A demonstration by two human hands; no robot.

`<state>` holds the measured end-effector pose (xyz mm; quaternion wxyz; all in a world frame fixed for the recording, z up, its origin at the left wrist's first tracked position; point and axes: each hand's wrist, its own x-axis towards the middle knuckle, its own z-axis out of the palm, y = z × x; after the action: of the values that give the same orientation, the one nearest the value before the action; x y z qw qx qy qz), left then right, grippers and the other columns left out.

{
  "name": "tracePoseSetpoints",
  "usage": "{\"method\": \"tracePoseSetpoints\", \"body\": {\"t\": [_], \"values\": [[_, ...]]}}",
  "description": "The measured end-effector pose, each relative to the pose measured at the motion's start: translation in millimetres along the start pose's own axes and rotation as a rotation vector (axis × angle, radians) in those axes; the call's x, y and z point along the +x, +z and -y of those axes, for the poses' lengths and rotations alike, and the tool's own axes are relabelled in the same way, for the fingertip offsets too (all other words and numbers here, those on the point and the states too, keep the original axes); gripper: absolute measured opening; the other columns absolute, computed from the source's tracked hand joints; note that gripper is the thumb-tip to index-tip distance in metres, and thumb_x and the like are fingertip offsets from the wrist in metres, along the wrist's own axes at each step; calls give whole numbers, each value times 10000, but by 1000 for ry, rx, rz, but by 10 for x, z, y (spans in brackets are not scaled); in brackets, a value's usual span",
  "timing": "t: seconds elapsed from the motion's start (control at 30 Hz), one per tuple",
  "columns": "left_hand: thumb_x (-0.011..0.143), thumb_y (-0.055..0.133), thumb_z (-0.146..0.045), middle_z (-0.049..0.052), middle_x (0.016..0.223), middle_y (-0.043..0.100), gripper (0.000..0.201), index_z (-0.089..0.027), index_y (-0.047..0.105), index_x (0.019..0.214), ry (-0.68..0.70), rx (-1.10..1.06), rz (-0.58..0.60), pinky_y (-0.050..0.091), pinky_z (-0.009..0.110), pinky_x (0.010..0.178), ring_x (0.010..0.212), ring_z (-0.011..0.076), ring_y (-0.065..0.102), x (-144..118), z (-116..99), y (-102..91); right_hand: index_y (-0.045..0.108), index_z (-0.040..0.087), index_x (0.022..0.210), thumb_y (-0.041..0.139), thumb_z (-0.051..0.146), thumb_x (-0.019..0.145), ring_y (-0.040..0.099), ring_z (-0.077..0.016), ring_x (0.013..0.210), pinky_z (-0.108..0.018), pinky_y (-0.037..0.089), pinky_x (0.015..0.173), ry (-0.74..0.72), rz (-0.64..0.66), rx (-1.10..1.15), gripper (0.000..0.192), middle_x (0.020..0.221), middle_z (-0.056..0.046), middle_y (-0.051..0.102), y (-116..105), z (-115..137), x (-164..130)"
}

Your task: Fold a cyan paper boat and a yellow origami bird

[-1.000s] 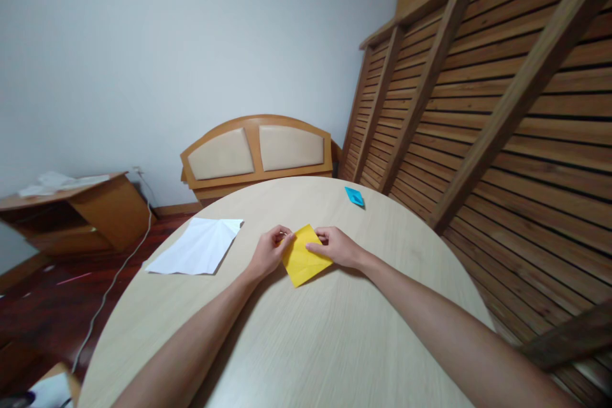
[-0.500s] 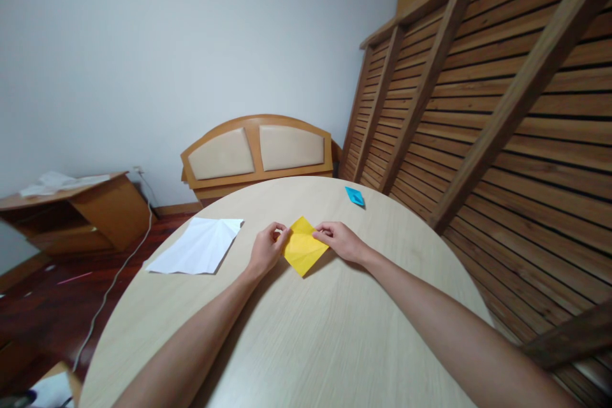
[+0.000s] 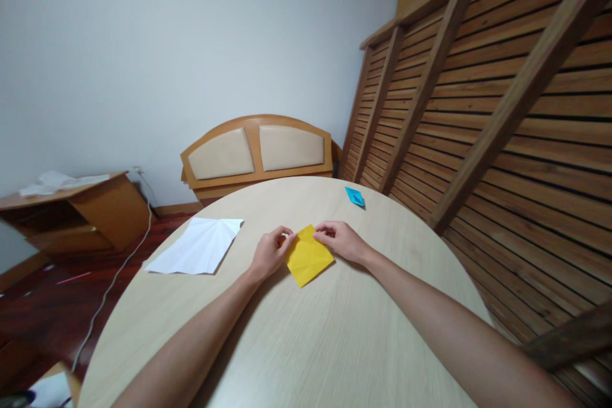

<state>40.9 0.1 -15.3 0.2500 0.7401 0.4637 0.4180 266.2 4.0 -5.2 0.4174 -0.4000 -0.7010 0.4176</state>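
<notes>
Between my two hands is a yellow sheet of paper [image 3: 310,258], roughly square, with crease lines across it and one corner pointing toward me. My left hand [image 3: 273,252] pinches its upper left edge between thumb and fingers. At the upper right edge, my right hand [image 3: 341,240] has thumb and fingertips closed on the paper. The fingers partly cover the edges they grip. Beyond my right hand, a small blue folded paper [image 3: 354,196] lies on the table.
The round, light wood table [image 3: 306,338] fills the lower middle. A creased white sheet [image 3: 198,247] lies on its left side. Behind stands a headboard [image 3: 255,153] with padded panels. A slatted wooden frame [image 3: 459,102] leans on the right; a low cabinet [image 3: 105,213] stands left.
The yellow paper has turned slightly and come a little toward me. My left hand has shifted slightly right, while my right hand has stayed nearly in place. Both hands keep hold of the paper.
</notes>
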Motion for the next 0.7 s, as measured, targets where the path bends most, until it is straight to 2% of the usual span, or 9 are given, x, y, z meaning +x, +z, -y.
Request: {"method": "tracePoseSetpoints", "body": {"t": [0.07, 0.17, 0.37, 0.6, 0.7], "values": [[908, 513, -490, -38, 528, 505, 368, -152, 654, 872, 62, 73, 51, 261, 209, 472, 475, 101, 409, -26, -26, 7, 705, 126, 919, 662, 444, 812, 645, -194, 800, -293, 486, 701, -5, -20, 31, 338, 880, -78, 720, 36, 50, -9], [925, 499, -434, -27, 557, 528, 335, -148, 665, 877, 128, 120, 104, 289, 213, 497, 501, 104, 430, -56, -71, 8, 694, 133, 860, 659, 440, 812, 634, -183, 763, -280, 479, 671, -19, -23, 43, 313, 836, -68, 708, 74, 106, -20], [913, 517, -430, 12, 629, 616, 342, -144, 691, 841, 117, 99, 194, 332, 215, 518, 547, 119, 498, -65, -106, 29, 686, 146, 834, 636, 411, 824, 600, -165, 705, -258, 447, 617, -41, 4, -27, 270, 788, -50, 691, 119, 108, -25], [912, 519, -455, 2, 594, 579, 370, -144, 710, 853, 95, 86, 191, 306, 216, 500, 535, 118, 465, -37, -78, 20, 678, 151, 750, 590, 436, 859, 591, -171, 706, -262, 441, 617, -59, -50, -52, 318, 750, -35, 678, 84, 74, 10], [908, 523, -457, -1, 593, 574, 368, -141, 698, 841, 86, 77, 170, 300, 215, 496, 530, 115, 452, -24, -49, 11, 689, 145, 820, 603, 484, 850, 604, -168, 679, -261, 444, 596, 2, -68, 31, 351, 757, -41, 684, 62, 53, 15]]}}
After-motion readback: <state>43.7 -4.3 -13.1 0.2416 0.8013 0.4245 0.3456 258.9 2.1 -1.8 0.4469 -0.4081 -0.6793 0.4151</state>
